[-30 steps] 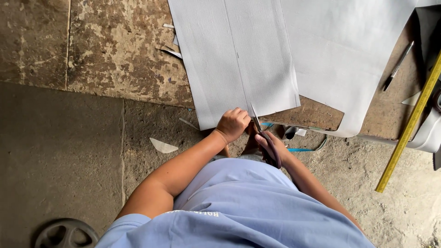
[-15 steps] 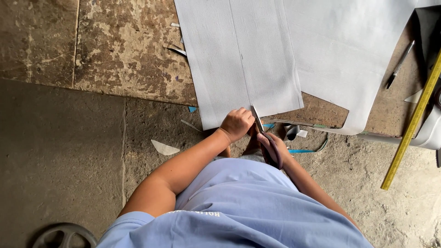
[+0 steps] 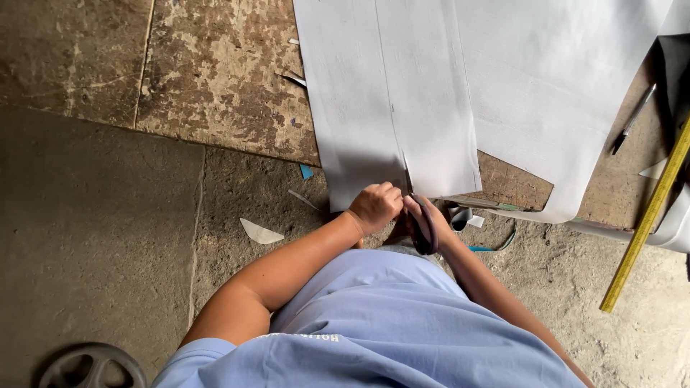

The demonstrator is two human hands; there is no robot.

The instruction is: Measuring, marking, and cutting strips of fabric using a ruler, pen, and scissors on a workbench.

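A large grey-white sheet lies on a worn wooden board, its near edge hanging over the board's front. My left hand pinches that near edge. My right hand grips dark-handled scissors, whose blades enter the sheet just right of my left hand, along a faint line running up the sheet. A short slit shows at the sheet's edge.
A second pale sheet overlaps on the right. A pen and a yellow ruler lie at the far right. Offcuts litter the concrete floor. A dark wheel sits at bottom left.
The view has shifted slightly; both hands stay at the sheet's near edge, with the scissors working a little into the sheet.
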